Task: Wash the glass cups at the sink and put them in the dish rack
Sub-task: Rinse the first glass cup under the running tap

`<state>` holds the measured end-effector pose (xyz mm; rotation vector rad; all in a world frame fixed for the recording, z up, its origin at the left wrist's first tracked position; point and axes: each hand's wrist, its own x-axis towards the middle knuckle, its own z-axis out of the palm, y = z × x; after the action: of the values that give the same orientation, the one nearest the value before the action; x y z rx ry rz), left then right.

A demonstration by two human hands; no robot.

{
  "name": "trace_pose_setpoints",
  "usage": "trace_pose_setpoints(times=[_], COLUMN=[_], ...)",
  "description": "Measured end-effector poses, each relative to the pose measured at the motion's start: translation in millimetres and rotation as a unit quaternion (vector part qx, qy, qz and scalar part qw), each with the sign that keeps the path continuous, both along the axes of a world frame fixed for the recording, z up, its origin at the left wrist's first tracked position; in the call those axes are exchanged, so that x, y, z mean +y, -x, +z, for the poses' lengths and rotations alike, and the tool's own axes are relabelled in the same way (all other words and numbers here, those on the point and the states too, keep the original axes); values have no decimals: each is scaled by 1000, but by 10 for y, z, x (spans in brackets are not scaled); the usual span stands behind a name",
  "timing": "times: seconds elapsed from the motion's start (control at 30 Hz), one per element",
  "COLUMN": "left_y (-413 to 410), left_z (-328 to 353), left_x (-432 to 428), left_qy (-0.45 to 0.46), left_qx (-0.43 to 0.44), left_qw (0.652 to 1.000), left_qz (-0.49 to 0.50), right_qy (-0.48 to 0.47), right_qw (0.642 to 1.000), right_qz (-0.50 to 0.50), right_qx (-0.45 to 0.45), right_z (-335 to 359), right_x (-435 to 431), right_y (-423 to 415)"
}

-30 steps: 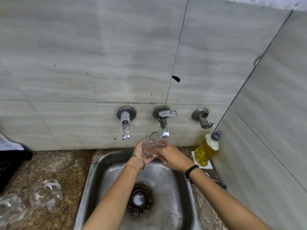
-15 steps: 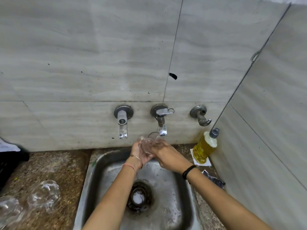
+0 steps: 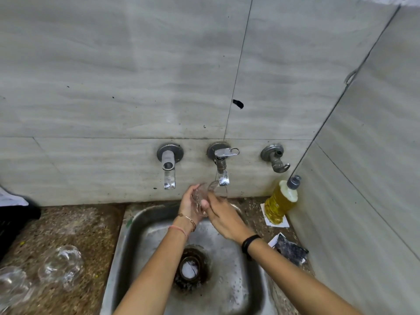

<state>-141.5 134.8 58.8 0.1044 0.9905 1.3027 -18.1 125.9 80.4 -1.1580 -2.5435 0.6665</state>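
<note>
At the lower left of the frame, two clear glass cups lie on the speckled brown stone table (image 3: 91, 226). The nearer glass cup (image 3: 12, 285) is cut off by the left edge. The second glass cup (image 3: 60, 266) lies just to its right, and its outline is blurred.

In the bottom centre is a stainless steel sink (image 3: 136, 223), its basin wet, with a round dark drain (image 3: 189, 268) ringed with grime. Both forearms reach over the basin from the bottom edge.

Above the far end of the sink, the left hand (image 3: 189, 205) curls its fingers and thumb round a clear glass cup (image 3: 201, 197), held tilted just under the spout of the middle chrome tap (image 3: 221, 165). The right hand (image 3: 223, 218), with a black wristband (image 3: 248, 241), lays its fingers forward against the cup's right side. Its fingertips are lost behind the glass, so I cannot tell whether they grip the cup. Whether the cup holds water is also hard to make out.

Right of the sink lies a crumpled dark packet (image 3: 288, 250). Beyond it stands a clear plastic bottle of yellow liquid with a grey cap (image 3: 280, 202), on a white square.

At the left edge is a black crate (image 3: 13, 221), mostly out of frame.

On the grey tiled wall (image 3: 113, 76), a left chrome tap (image 3: 169, 165) and a right dull metal valve (image 3: 275, 159) flank the middle one.
</note>
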Motion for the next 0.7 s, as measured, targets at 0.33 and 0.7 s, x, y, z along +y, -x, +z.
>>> trace_pose_setpoints(times=[0.33,0.7], left_y=[-38,47], left_z=[12,-133], left_x=[-12,-89], left_qy=[16,9], left_qx=[-34,-61], left_qw=[999,997], left_qz=[19,52], right_qy=[-68,-26], right_qw=[997,987], right_qz=[30,111], right_qx=[-34,-114], right_z=[-20,-16], right_x=[148,163], right_y=[-83,112])
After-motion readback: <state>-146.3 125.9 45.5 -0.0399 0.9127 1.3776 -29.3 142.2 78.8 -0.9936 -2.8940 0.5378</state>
